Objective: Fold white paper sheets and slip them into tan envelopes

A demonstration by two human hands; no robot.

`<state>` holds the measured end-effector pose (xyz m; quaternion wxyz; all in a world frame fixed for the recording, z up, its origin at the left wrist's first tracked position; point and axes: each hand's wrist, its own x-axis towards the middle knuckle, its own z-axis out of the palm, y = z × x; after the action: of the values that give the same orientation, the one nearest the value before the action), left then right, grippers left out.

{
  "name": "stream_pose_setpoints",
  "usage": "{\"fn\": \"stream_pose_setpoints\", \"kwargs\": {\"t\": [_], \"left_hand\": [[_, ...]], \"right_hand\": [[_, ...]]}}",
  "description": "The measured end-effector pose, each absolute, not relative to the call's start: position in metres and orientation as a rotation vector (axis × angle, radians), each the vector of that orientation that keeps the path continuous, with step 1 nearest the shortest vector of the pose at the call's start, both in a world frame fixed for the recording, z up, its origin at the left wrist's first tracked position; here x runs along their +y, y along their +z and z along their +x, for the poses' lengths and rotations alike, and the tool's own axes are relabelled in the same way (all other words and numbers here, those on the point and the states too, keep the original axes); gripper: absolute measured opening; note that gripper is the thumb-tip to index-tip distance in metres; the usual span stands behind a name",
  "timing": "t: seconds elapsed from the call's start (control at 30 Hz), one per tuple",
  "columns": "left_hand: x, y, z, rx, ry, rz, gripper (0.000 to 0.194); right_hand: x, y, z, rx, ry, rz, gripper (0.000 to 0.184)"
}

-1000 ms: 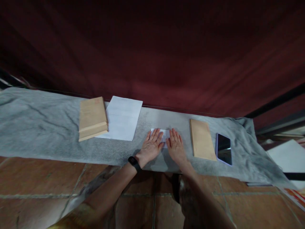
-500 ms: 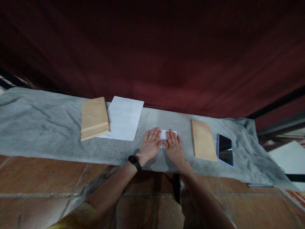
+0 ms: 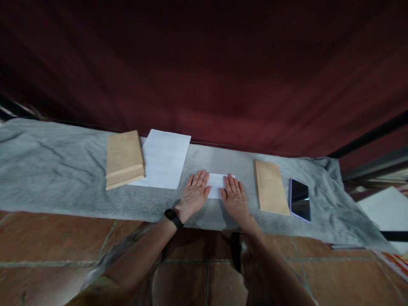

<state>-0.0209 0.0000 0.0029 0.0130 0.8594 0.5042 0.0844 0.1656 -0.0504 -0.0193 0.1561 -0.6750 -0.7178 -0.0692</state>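
A small folded white paper [image 3: 215,185] lies flat on the grey cloth in front of me. My left hand [image 3: 195,192] rests palm down on its left end, fingers stretched out. On its right end lies my right hand [image 3: 234,196], also flat with the fingers extended. The middle of the paper shows between the two hands; its ends are partly hidden under them. Left of my hands are larger white sheets [image 3: 165,158], their left edge beneath a stack of brown envelopes [image 3: 123,154]. Right of my right hand sits another brown envelope stack [image 3: 271,187].
A phone [image 3: 300,199] with a purple case lies at the right on the grey cloth [image 3: 63,170], which covers a long, narrow surface. Behind it hangs a dark red curtain [image 3: 204,85]. A white board-like object [image 3: 384,210] is at the far right, and tiled floor [image 3: 47,242] lies below.
My left hand has slid leftward along the folded paper, so the gap between my hands is wider and more paper shows. My right hand stays nearly in place.
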Motion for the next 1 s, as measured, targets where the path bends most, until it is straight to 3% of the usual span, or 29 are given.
{"fn": "stream_pose_setpoints", "kwargs": {"t": [1.0], "left_hand": [[0.001, 0.014, -0.025, 1.705, 0.183, 2.625, 0.058]], "right_hand": [[-0.059, -0.023, 0.186, -2.028, -0.355, -1.963, 0.057]]}}
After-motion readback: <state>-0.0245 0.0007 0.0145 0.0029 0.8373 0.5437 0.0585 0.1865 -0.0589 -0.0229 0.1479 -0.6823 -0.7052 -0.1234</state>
